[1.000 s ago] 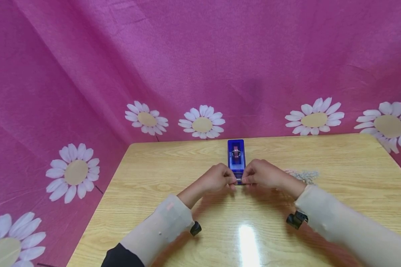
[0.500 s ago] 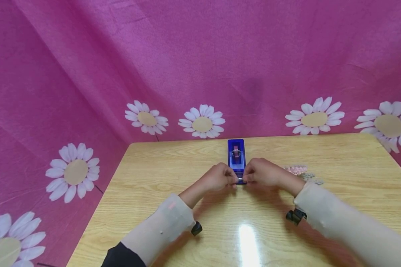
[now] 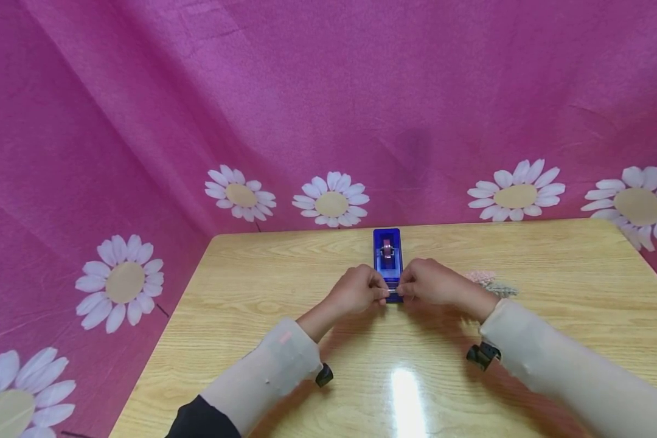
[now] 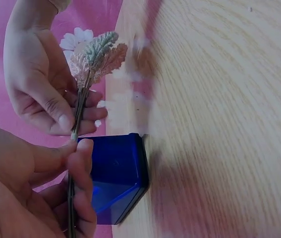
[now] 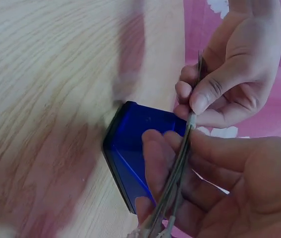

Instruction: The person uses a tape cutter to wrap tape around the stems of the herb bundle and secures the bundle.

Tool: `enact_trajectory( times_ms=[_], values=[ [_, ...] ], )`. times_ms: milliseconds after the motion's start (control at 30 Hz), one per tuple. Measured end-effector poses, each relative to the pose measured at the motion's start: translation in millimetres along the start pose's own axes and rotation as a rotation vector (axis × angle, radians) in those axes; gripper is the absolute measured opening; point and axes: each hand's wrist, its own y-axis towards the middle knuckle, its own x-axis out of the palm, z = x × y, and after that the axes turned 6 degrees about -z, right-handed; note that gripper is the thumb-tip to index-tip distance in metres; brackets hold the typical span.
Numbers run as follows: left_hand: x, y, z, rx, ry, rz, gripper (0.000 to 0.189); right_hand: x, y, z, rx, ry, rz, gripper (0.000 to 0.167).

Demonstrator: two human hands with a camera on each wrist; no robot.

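Both hands hold a thin bunch of artificial flower stems (image 4: 81,111) in front of the blue tape dispenser (image 3: 387,243). My left hand (image 3: 358,287) grips the lower stems between thumb and curled fingers. Closer to the flower heads, my right hand (image 3: 429,281) pinches the bunch. Between the two thumbs, a pale strip of tape (image 5: 192,120) lies around the stems. Fuzzy pink (image 3: 480,277) and grey-green (image 3: 500,289) heads stick out past the right wrist in the head view. In the left wrist view, the dispenser's blue end stands just beyond the fingers.
The dispenser stands on a wooden table (image 3: 285,267) near its back edge, with a tape roll (image 3: 387,249) inside. Behind and to the left hangs a pink cloth (image 3: 328,91) printed with white daisies. Light glares off the table's front.
The flower heads beyond the right wrist have turned: grey ones showed most at first, then pink and grey-green together. Both hands stay almost in place, making small finger movements on the stems.
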Motion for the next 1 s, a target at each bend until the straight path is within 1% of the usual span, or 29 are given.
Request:
enact_trajectory(
  times_ms=[133, 233, 300, 500, 600, 667, 700, 733, 767, 867, 933, 1000],
  values=[
    [0.0, -0.4, 0.0, -0.036, -0.067, -0.018, 0.028, 2, 0.0, 1, -0.006, -0.01, 0.017, 0.022],
    [1.9, 0.5, -1.5, -0.054, -0.107, -0.011, 0.037, 5, 0.8, 3, 0.006, -0.006, 0.048, 0.02],
    [5.0, 1.5, -3.7, -0.058, -0.111, 0.011, 0.039, 7, 0.9, 4, 0.006, -0.014, 0.066, 0.019],
    [16.8, 3.4, -10.4, -0.061, -0.062, 0.097, 0.041, 7, 0.2, 6, -0.002, -0.02, 0.097, 0.017],
    [19.4, 2.6, -10.9, -0.07, -0.054, 0.123, 0.041, 5, 2.1, 8, 0.003, 0.008, 0.165, 0.015],
    [20.9, 2.4, -11.4, -0.07, -0.05, 0.134, 0.042, 3, 4.5, 9, 0.009, 0.042, 0.231, 0.008],
    [21.8, 2.1, -11.7, -0.071, -0.047, 0.14, 0.042, 3, 6.6, 10, 0.015, 0.067, 0.259, 0.007],
    [22.9, 2.3, -12.6, -0.069, -0.047, 0.146, 0.043, 2, 8.7, 10, 0.018, 0.095, 0.283, 0.013],
    [23.9, 2.3, -13.3, -0.068, -0.046, 0.154, 0.044, 2, 11.5, 11, 0.025, 0.126, 0.299, 0.022],
    [26.5, 2.1, -15.9, -0.064, -0.037, 0.18, 0.046, 3, 22.4, 14, 0.042, 0.191, 0.321, 0.055],
    [28.1, 2.0, -17.0, -0.058, -0.033, 0.196, 0.048, 3, 31.0, 16, 0.048, 0.211, 0.326, 0.07],
    [29.3, 1.7, -17.5, -0.055, -0.03, 0.209, 0.049, 2, 39.0, 19, 0.046, 0.22, 0.322, 0.078]
  ],
)
